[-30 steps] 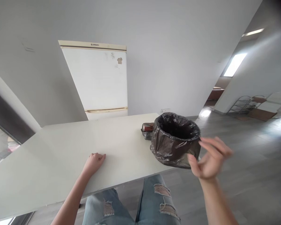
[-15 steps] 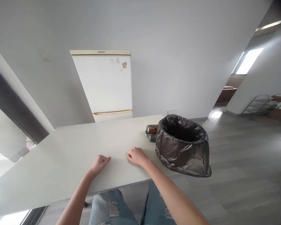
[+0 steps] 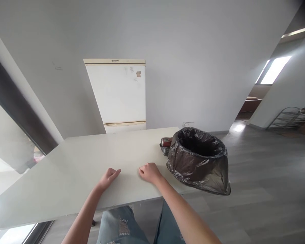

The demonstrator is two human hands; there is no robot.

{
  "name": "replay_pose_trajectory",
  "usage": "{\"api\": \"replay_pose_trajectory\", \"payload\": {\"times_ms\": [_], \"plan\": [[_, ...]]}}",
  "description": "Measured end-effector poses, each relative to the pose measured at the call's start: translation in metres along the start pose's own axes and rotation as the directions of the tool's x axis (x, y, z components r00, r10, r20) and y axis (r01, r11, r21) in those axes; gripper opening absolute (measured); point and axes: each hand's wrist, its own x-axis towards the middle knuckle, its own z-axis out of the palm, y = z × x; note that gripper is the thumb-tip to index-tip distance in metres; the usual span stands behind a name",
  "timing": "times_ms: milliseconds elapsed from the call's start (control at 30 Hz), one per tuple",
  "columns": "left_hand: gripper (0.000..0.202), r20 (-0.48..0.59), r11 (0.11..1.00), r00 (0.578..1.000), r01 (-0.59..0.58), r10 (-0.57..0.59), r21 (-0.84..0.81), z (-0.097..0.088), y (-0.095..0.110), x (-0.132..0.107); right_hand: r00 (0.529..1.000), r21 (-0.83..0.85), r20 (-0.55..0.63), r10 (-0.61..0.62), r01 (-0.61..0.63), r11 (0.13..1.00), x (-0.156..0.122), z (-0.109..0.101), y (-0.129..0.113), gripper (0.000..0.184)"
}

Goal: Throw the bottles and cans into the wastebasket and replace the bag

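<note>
My left hand (image 3: pixel 108 178) rests on the white table (image 3: pixel 91 162) near its front edge, fingers curled in and thumb sticking out to the right. A short gap away, my right hand (image 3: pixel 149 172) lies on the tabletop as a loose fist. I see nothing held in either one. To the right of my right hand, and apart from it, stands a bin lined with a black garbage bag (image 3: pixel 195 169); the bag is folded over the rim and its inside is dark. Beside it a dark red can (image 3: pixel 165 142) lies on its side against black plastic, partly hidden by the bin.
A white refrigerator (image 3: pixel 119 95) stands beyond the table against the grey wall (image 3: pixel 188 67). My legs in ripped jeans (image 3: pixel 124 225) are below the table's front edge. Grey floor (image 3: pixel 264 176) stretches to the right, with a metal rack (image 3: pixel 287 117) far off.
The camera view has shifted slightly, so the refrigerator and bin appear a little lower. Both hands keep nearly the same place and shape on the table.
</note>
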Motion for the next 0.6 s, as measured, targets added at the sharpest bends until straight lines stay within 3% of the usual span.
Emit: {"api": "replay_pose_trajectory", "payload": {"times_ms": [67, 133, 167, 200, 267, 300, 333, 367, 433, 500, 600], "plan": [[0.072, 0.003, 1.000, 1.000, 0.001, -0.001, 0.003, 0.000, -0.007, 0.001, 0.996, 0.005, -0.043, -0.075, 0.075, 0.997, -0.014, -0.012, -0.016, 0.040], [0.072, 0.009, 1.000, 1.000, 0.016, -0.016, -0.002, 0.001, -0.013, 0.003, 0.967, -0.013, -0.181, -0.179, 0.180, 0.984, -0.039, -0.036, -0.034, 0.039], [0.072, 0.013, 1.000, 1.000, 0.021, -0.021, -0.004, 0.002, -0.015, 0.004, 0.893, -0.058, -0.367, -0.259, 0.256, 0.965, -0.056, -0.054, -0.041, 0.039], [0.072, 0.014, 1.000, 1.000, 0.022, -0.022, -0.004, 0.002, -0.015, 0.004, 0.778, -0.112, -0.553, -0.300, 0.287, 0.951, -0.074, -0.075, -0.044, 0.038], [0.073, 0.015, 1.000, 1.000, 0.009, -0.009, 0.003, 0.002, -0.012, 0.003, 0.538, -0.126, -0.804, -0.252, 0.261, 0.957, -0.109, -0.123, -0.039, 0.036], [0.073, 0.014, 1.000, 1.000, -0.001, 0.001, 0.006, 0.002, -0.008, 0.003, 0.479, -0.106, -0.857, -0.190, 0.196, 0.975, -0.125, -0.147, -0.029, 0.029], [0.074, 0.013, 1.000, 1.000, -0.007, 0.007, 0.008, 0.002, -0.004, 0.002, 0.473, -0.148, -0.863, -0.177, 0.098, 0.984, -0.138, -0.169, -0.015, 0.019], [0.074, 0.015, 1.000, 1.000, -0.008, 0.008, 0.010, 0.002, 0.000, 0.001, 0.505, -0.227, -0.842, -0.190, -0.011, 0.974, -0.147, -0.188, 0.001, 0.012], [0.076, 0.015, 1.000, 1.000, -0.002, 0.002, 0.015, 0.002, 0.006, 0.000, 0.642, -0.320, -0.753, -0.142, -0.169, 0.932, -0.157, -0.212, 0.033, 0.032], [0.077, 0.007, 1.000, 1.000, 0.006, -0.006, 0.022, 0.003, 0.009, -0.001, 0.736, -0.382, -0.663, -0.135, -0.177, 0.907, -0.158, -0.217, 0.055, 0.031], [0.077, -0.005, 1.000, 1.000, 0.007, -0.007, 0.030, 0.003, 0.006, 0.000, 0.780, -0.366, -0.607, -0.152, -0.104, 0.925, -0.148, -0.205, 0.051, 0.014]]}}
